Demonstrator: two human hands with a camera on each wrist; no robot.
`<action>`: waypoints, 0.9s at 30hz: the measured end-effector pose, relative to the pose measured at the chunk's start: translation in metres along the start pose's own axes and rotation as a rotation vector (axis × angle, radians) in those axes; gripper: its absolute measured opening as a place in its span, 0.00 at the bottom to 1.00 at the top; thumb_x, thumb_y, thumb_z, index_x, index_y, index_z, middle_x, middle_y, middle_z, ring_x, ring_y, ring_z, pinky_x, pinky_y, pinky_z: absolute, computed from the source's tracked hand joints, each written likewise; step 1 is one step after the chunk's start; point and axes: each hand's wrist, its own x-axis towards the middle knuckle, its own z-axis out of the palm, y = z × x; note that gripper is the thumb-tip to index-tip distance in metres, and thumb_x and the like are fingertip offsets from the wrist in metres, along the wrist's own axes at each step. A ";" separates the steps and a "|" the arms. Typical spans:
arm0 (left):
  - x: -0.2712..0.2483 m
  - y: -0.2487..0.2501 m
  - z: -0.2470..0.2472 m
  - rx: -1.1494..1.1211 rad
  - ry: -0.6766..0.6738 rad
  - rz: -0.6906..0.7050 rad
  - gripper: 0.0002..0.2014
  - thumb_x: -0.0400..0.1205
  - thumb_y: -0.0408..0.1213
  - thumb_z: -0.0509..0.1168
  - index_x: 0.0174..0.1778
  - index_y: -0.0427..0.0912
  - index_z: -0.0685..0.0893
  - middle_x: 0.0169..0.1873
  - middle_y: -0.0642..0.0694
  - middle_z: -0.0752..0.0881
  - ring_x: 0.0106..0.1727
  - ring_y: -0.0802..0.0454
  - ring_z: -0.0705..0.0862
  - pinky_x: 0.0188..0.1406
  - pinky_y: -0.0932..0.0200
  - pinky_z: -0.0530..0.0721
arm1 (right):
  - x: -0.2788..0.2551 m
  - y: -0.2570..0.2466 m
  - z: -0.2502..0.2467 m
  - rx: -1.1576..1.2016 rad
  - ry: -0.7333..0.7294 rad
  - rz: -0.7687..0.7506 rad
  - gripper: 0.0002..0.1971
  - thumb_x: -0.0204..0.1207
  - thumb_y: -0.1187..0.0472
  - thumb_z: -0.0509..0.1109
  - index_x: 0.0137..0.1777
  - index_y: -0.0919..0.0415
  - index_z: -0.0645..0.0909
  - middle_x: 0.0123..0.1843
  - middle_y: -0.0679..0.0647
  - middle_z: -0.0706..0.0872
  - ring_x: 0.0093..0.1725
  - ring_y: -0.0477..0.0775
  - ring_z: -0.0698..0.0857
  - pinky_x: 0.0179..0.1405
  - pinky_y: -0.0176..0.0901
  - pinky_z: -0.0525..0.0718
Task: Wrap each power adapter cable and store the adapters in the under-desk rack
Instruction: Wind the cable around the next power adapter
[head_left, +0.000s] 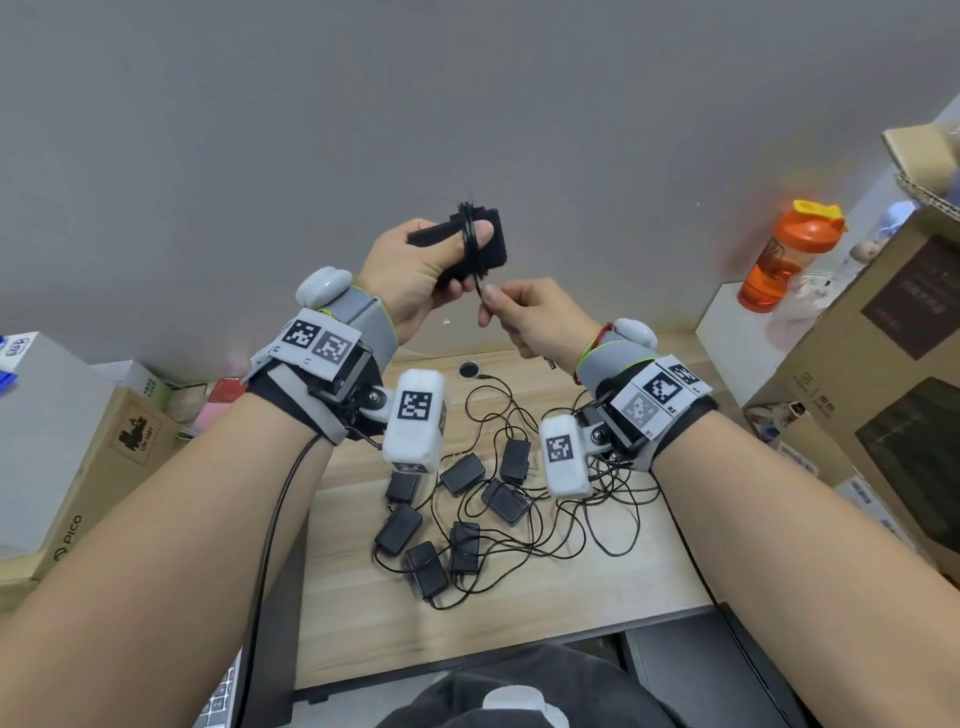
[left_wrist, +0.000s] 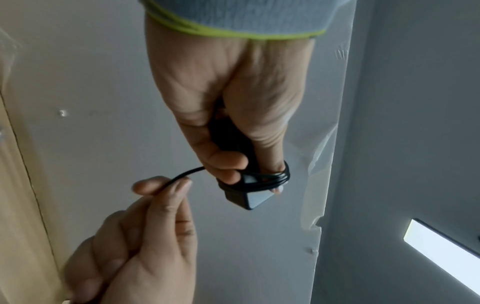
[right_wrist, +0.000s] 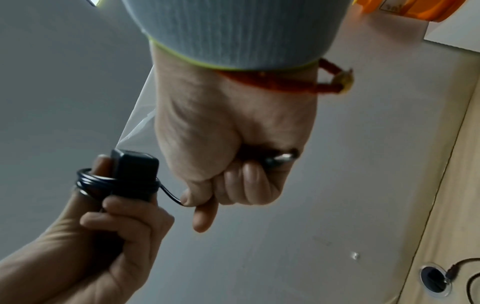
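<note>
My left hand (head_left: 415, 270) grips a black power adapter (head_left: 491, 241) raised above the desk, in front of the grey wall. Its thin black cable (head_left: 470, 234) is coiled several turns around the adapter body and over my left thumb (left_wrist: 272, 164). My right hand (head_left: 524, 312) pinches the free cable end (left_wrist: 182, 174) between thumb and forefinger, just below the adapter (right_wrist: 135, 170). The barrel plug (right_wrist: 281, 157) sits inside my right fist. Several more black adapters (head_left: 457, 519) lie on the wooden desk (head_left: 597, 597) with their cables tangled.
Cardboard boxes (head_left: 883, 364) are stacked at the right, with an orange bottle (head_left: 784, 254) on a white box. More boxes (head_left: 78, 441) stand at the left. A round cable hole (head_left: 469, 369) is in the desk near the wall. A keyboard corner (head_left: 218, 701) shows bottom left.
</note>
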 end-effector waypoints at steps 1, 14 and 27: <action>0.003 0.000 -0.002 -0.018 0.038 -0.008 0.17 0.76 0.37 0.76 0.51 0.37 0.74 0.32 0.41 0.85 0.24 0.52 0.79 0.21 0.67 0.76 | -0.002 0.000 0.000 -0.005 -0.030 0.021 0.19 0.88 0.53 0.59 0.38 0.60 0.81 0.22 0.45 0.62 0.21 0.47 0.58 0.20 0.36 0.59; 0.004 -0.023 -0.024 0.230 0.179 0.016 0.22 0.69 0.34 0.82 0.40 0.40 0.71 0.25 0.40 0.86 0.21 0.48 0.82 0.20 0.62 0.80 | -0.012 -0.045 -0.010 -0.352 -0.028 -0.058 0.11 0.81 0.56 0.70 0.44 0.62 0.90 0.22 0.47 0.78 0.17 0.44 0.71 0.21 0.35 0.73; -0.005 -0.027 -0.018 0.386 0.093 -0.001 0.17 0.74 0.33 0.78 0.47 0.38 0.74 0.29 0.41 0.85 0.21 0.49 0.83 0.21 0.60 0.82 | -0.011 -0.041 -0.011 0.203 0.047 -0.060 0.03 0.73 0.70 0.78 0.43 0.70 0.86 0.30 0.59 0.87 0.29 0.52 0.87 0.33 0.42 0.89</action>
